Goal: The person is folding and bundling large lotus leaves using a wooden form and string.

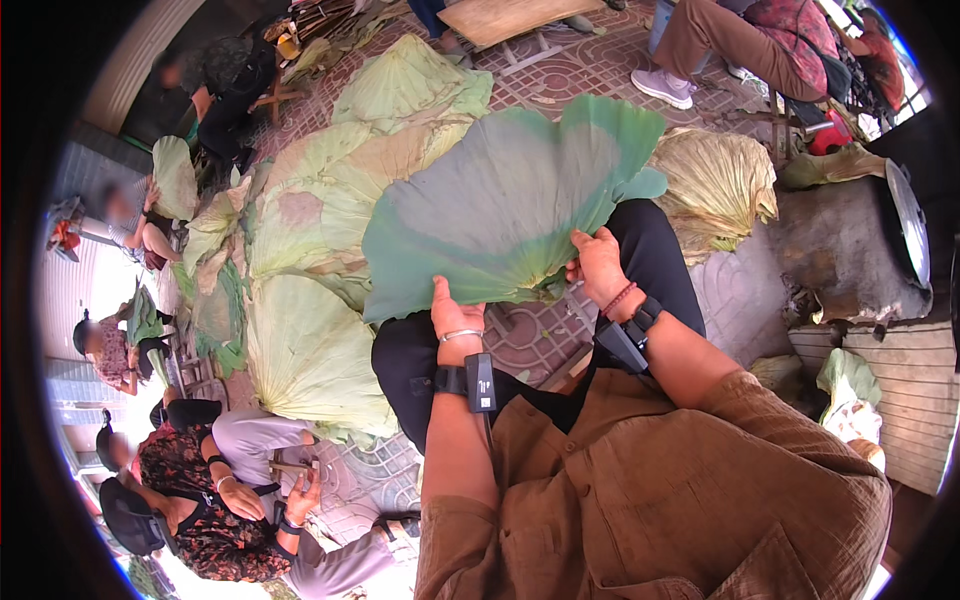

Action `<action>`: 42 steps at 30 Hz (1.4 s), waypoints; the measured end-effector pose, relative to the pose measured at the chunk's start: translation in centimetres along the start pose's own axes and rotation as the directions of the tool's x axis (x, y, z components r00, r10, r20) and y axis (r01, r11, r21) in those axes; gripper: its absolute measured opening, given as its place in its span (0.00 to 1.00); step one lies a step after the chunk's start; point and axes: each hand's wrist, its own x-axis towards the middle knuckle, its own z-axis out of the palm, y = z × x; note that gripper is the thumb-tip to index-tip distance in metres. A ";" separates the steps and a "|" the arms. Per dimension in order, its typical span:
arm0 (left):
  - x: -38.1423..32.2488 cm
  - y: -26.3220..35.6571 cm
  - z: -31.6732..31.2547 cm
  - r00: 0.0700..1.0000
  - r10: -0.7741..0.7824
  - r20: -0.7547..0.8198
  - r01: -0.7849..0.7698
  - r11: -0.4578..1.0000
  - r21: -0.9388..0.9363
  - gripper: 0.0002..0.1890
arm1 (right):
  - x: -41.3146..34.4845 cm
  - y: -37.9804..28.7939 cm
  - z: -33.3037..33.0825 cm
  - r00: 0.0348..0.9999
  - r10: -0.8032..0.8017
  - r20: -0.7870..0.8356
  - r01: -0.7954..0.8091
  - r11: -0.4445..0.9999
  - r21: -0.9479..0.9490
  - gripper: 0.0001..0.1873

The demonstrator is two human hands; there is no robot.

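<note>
A broad green lotus leaf [495, 202], folded into a fan shape with a greyish middle, spreads over my knees. My left hand [455, 311] grips its lower edge, thumb on top and fingers hidden beneath the leaf. Near the gathered base of the leaf, my right hand [598, 262] pinches the edge between thumb and fingers. Beyond the leaf, large pale yellow-green leaves [315, 337] lie in overlapping layers on the ground to the left. A dry brownish leaf bundle [716, 184] lies just beyond my right knee.
Several people sit around, one close at lower left [217, 502]. A wooden board [510, 19] stands on legs at the top. To the right are a large drum-like container [847, 247] with a metal rim and a slatted wooden surface [911, 382]. Patterned red paving [540, 341] shows between my legs.
</note>
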 end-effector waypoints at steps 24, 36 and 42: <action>1.6 0.5 -0.9 0.994 0.109 -0.031 -0.110 0.994 -0.028 0.17 | -1.2 1.2 -2.4 0.926 0.358 0.119 -0.334 0.924 -0.185 0.17; 1.1 0.4 -2.1 0.986 -0.169 0.019 0.169 0.985 -0.029 0.21 | -0.2 2.8 -0.9 0.793 0.403 0.457 -0.428 0.902 -0.052 0.14; 1.7 -1.9 -0.8 0.995 -0.097 -0.012 0.097 0.995 0.027 0.18 | 0.9 3.3 -2.8 0.817 0.269 0.510 -0.278 0.959 -0.060 0.13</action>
